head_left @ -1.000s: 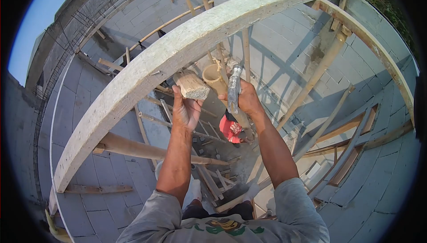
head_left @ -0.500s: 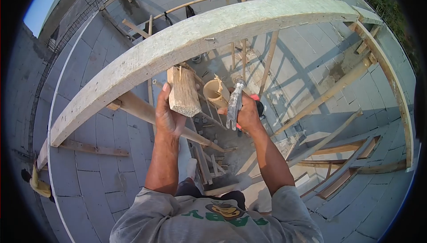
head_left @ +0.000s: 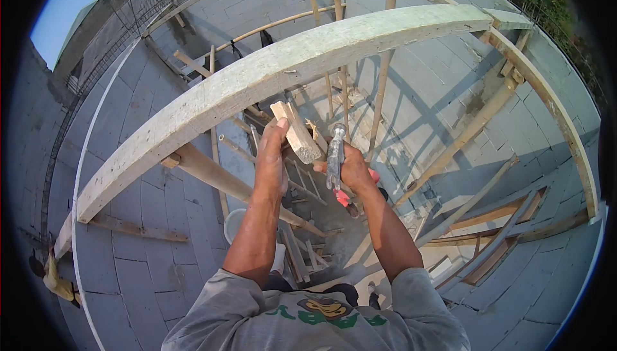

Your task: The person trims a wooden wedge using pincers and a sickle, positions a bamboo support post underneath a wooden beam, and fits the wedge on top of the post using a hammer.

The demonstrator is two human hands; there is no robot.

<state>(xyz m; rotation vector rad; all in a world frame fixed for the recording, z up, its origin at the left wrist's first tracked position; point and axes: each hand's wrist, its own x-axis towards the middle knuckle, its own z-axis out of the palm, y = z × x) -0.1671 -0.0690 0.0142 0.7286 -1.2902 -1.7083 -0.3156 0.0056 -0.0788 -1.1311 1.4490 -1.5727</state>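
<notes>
A short wooden block [head_left: 299, 135] is gripped in my left hand [head_left: 271, 148], its thumb along the near side and its rough sawn end towards me. Close to that end, my right hand [head_left: 355, 170] is closed around a claw hammer [head_left: 335, 158] with a worn, grey-spattered metal head; reddish parts show below my fingers. Behind the block, the frayed top of a bamboo post [head_left: 315, 131] is partly hidden. A long wooden beam [head_left: 283, 62] runs across just beyond both hands.
Bamboo props [head_left: 218, 174] hold up the beam, with a slanting pole [head_left: 472, 126] on the right. Grey block walls [head_left: 151, 248] surround the deep space below. A white bucket [head_left: 232, 225] stands under my left forearm. Another person [head_left: 58, 277] is at far left.
My left hand has moved right and turned the wooden block, bringing it nearer the hammer. The block now covers more of the bamboo post. The view has shifted slightly.
</notes>
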